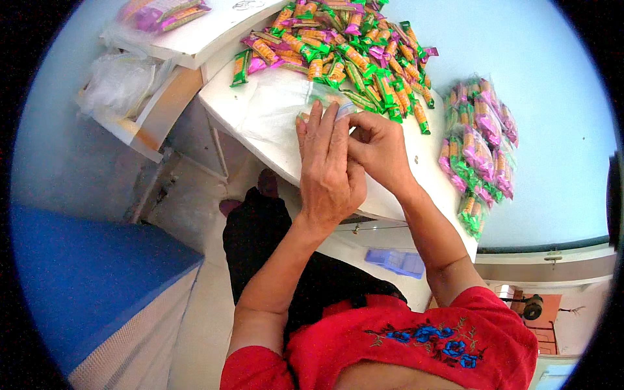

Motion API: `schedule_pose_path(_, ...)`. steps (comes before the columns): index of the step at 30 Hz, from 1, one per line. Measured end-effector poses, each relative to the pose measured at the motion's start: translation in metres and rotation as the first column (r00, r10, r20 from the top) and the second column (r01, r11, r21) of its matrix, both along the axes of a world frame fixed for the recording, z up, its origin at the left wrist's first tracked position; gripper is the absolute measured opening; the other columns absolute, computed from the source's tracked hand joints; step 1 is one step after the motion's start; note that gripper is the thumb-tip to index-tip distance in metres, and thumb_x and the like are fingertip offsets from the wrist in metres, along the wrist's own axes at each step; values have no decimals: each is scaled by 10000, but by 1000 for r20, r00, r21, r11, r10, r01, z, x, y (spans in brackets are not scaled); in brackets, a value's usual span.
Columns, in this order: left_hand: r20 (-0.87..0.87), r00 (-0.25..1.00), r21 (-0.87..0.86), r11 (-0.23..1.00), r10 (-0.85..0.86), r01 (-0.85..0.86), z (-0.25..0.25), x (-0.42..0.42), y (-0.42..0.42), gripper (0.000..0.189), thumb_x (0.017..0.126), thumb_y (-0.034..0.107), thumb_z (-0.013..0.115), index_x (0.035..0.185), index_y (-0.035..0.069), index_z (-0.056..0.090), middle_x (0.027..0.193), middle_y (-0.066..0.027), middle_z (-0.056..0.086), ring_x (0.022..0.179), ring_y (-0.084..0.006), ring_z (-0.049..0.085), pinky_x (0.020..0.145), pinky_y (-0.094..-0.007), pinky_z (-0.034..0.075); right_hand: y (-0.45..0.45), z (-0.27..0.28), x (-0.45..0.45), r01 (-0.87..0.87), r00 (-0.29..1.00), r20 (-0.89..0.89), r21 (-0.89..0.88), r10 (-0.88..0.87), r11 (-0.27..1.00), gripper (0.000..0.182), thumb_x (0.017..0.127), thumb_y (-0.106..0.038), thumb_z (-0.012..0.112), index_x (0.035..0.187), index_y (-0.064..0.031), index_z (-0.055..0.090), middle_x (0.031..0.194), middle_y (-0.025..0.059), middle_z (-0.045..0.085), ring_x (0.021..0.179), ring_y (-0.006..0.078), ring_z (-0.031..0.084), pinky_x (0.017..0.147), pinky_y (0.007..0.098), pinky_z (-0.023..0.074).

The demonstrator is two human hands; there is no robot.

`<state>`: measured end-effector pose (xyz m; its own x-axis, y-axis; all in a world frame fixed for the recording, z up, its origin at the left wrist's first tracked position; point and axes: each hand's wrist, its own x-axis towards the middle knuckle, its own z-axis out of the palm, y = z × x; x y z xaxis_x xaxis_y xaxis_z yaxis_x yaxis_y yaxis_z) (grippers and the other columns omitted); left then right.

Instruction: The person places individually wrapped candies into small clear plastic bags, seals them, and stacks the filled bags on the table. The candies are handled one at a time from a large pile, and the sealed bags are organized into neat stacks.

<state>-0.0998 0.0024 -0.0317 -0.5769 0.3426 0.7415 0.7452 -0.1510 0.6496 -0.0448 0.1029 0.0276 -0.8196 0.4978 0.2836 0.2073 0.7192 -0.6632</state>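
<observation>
Both hands meet at the mouth edge of a clear plastic bag [273, 105] on the white table [226, 100]. My left hand [326, 163] lies flat over the bag with its fingers extended; part of an orange-and-green packet shows beneath the fingertips. My right hand [380, 146] pinches the bag's edge beside a bluish strip, its fingers curled. Just beyond the hands spreads a loose pile of small snack packets [351, 53], orange with green or purple ends. How much the bag holds is hidden by my left hand.
Filled clear bags of packets [477, 141] are stacked at the table's right edge. More purple packets [161, 14] rest on a white surface at the upper left, above an open drawer [168, 107] holding clear plastic bags [117, 80]. A blue-topped piece of furniture [97, 273] stands at the left.
</observation>
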Motion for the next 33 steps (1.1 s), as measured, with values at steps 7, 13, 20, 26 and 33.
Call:
schedule_pose_path(7,115,989,101,991,-97,85,-3,-3,-5,520,963,265,471,1332,-102,469,1385,-290,476,1357,-485,379,1152,-627,144,-9,-1,-2,-125,992,-51,-441,114,889,231,797,-11,688,1025,26,701,883,58,718,754,87,621,659,291,533)
schedule_pose_path(13,150,982,127,987,-114,95,-3,-5,-4,561,995,361,451,1291,-114,490,1336,-303,499,1315,-507,409,1142,-623,171,-3,-12,-7,-202,977,-13,-375,212,905,158,806,-5,666,958,38,675,851,35,690,809,75,578,727,294,526)
schedule_pose_path(20,24,999,-28,999,-31,32,0,-9,-8,572,995,410,448,1283,-76,531,1333,-280,523,1286,-485,446,1128,-625,218,7,-25,-8,-306,945,56,-198,322,931,226,800,-33,661,1021,15,666,936,78,700,860,132,608,767,325,527)
schedule_pose_path(26,-85,996,-96,994,33,-42,-5,-25,-14,592,990,456,440,1267,-54,558,1327,-258,540,1280,-449,470,1128,-623,222,-7,-20,-16,-367,922,91,-99,376,925,288,786,-66,670,1068,-7,658,958,145,703,870,223,651,791,356,528)
schedule_pose_path(33,-105,993,-91,993,61,-71,-9,-35,-15,633,993,500,411,1275,-48,560,1299,-248,568,1266,-432,494,1139,-605,214,-4,-21,-19,-360,909,212,-39,360,932,259,756,-67,718,993,20,661,929,113,677,852,195,608,780,361,514)
